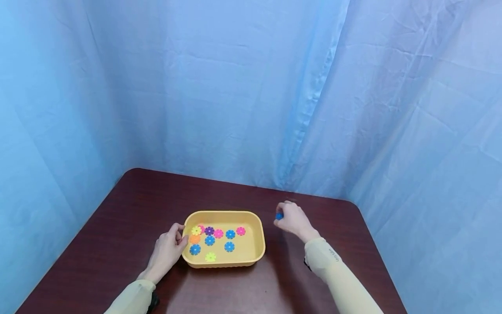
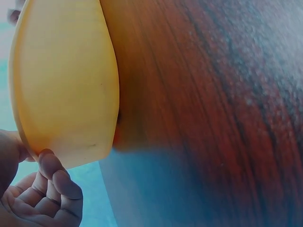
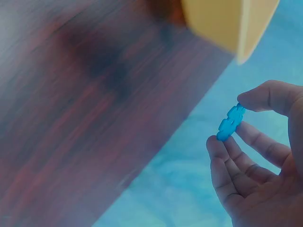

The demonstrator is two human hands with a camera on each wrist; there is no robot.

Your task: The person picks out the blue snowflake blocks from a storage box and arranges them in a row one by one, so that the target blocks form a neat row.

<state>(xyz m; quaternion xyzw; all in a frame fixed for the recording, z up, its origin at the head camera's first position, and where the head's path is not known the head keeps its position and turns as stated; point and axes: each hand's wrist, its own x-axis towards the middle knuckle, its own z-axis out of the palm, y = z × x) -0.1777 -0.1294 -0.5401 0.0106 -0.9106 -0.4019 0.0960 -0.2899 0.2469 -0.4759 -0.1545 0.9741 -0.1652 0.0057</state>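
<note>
My left hand (image 1: 166,252) pinches the left rim of a yellow plastic tub (image 1: 251,258), thumb on one side and fingertips on the other; the left wrist view shows this grip at the lower corner of the tub's wall (image 2: 66,85). Off the tub's right side, my right hand (image 1: 296,222) is raised over the table, pinching a blue snowflake-shaped plastic disc (image 3: 231,122) between thumb and fingertips. Inside the tub lie several similar notched discs: blue ones (image 1: 229,247), pink ones (image 1: 241,231), yellow ones (image 1: 210,257), a purple one (image 1: 209,230) and an orange one (image 1: 194,239).
The tub stands on a dark reddish-brown wooden table (image 1: 219,292) with rounded far corners. Light blue curtains (image 1: 235,96) hang behind the table and along both sides.
</note>
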